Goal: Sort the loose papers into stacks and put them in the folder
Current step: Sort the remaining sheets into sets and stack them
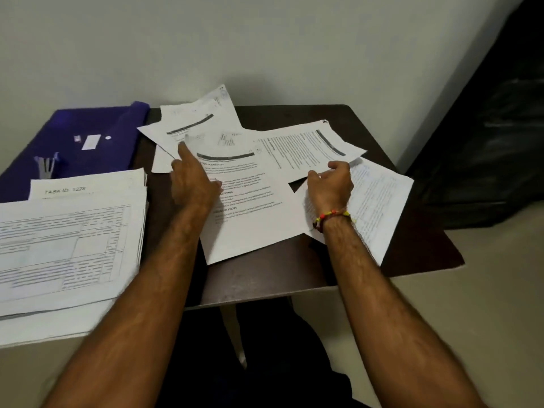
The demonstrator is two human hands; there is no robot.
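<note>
We see a dark table [294,269] against a pale wall [265,39], with loose papers [253,201] fanned across its middle, overlapping one another at odd angles. Our left hand [192,184] lies on the sheets at about ten o'clock from the table's centre, its forefinger stretched straight out and pressing a printed page [188,128] toward twelve o'clock, while the other fingers curl loosely under (they grip nothing that we can make out). Our right hand [331,182], at about two o'clock, has its fingers bent round the near edge of a sheet [309,145] that lifts slightly off the pile; thumb and fingertips pinch that edge. A beaded bracelet [332,216] in red and yellow circles the right wrist. Beneath that hand lies another page [379,201] reaching toward four o'clock, its corner hanging past the table edge. At nine o'clock sits a thick stack [70,245] of sorted papers, the top one a ruled form, with a sheet headed "TASK ID" peeking out behind it. The blue folder [88,136] lies at eleven o'clock, just behind that stack, touching the nearest loose sheets.
</note>
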